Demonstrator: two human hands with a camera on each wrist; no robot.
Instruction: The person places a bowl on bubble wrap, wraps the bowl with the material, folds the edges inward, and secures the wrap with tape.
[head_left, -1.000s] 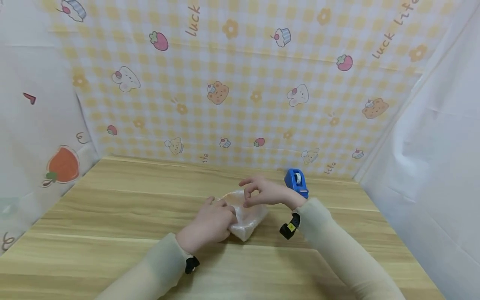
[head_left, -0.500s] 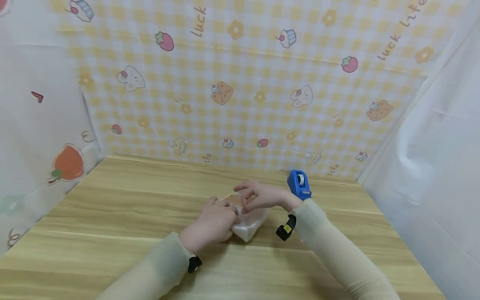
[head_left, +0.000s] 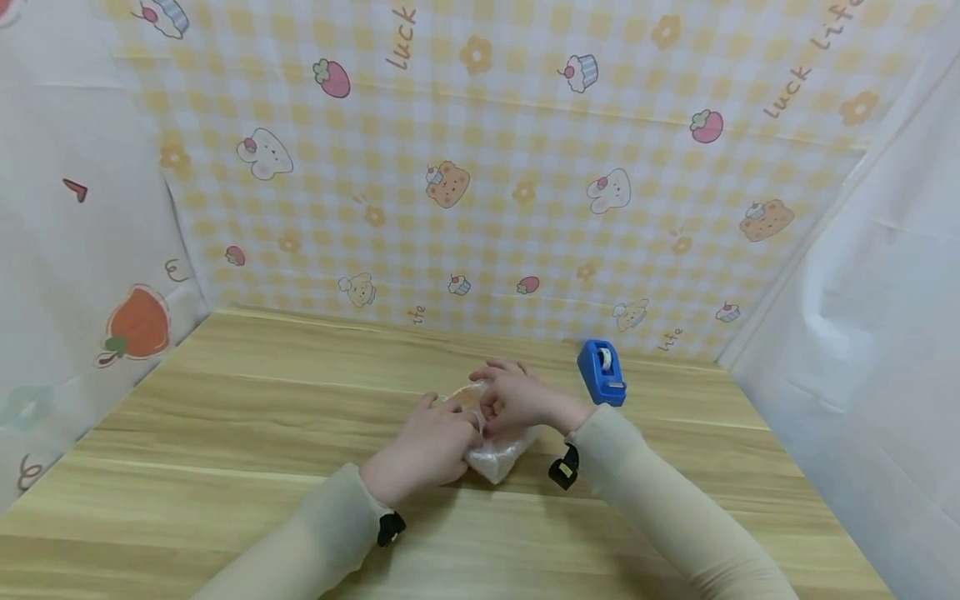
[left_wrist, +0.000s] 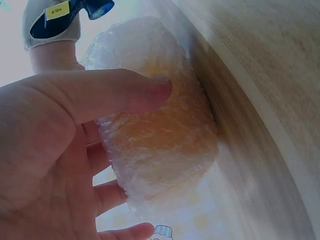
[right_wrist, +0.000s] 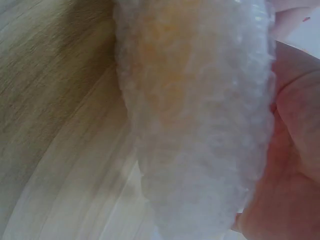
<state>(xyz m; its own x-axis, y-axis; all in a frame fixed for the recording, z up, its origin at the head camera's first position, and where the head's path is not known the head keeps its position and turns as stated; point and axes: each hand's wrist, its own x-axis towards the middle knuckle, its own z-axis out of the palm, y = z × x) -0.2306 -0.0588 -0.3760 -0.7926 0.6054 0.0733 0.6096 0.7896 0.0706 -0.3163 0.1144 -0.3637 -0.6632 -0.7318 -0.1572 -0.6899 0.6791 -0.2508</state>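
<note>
A bubble-wrapped package [head_left: 497, 465], with something orange faintly showing through the wrap, lies on the wooden table. My left hand [head_left: 429, 442] holds its left side, fingers over the top. In the left wrist view, the thumb lies against the side of the bubble wrap [left_wrist: 155, 130]. My right hand [head_left: 516, 397] is bent over the top of the package, fingers curled and thumb tip down near the left fingertips. Whether it pinches anything is hidden. In the right wrist view the package [right_wrist: 195, 110] blocks the right fingertips; only palm and part of the hand show.
A blue tape dispenser [head_left: 602, 372] with a roll in it stands behind the right wrist, near the table's back edge. A patterned cloth [head_left: 480, 167] hangs along the back, and white cloths [head_left: 847, 333] close off both sides. The wooden table [head_left: 285, 392] surrounds the package.
My right hand has come down and slightly left onto the package top, its thumb and fingers drawing closer together. The left hand keeps its hold. The view has shifted slightly.
</note>
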